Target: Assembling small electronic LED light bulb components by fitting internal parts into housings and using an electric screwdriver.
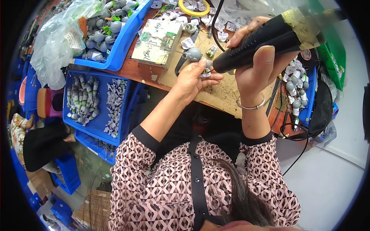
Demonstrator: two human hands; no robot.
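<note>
Both hands meet over the brown table (225, 98): the right hand (256, 63), wrist bent, grips a black power tool (277, 36) whose nose points toward eight o'clock at a small grey part (205, 69) pinched in the left hand (192, 79). Little open room — the table edge runs just below the wrists. Three blue bins (129, 32) crowd nine to eleven o'clock.
</note>
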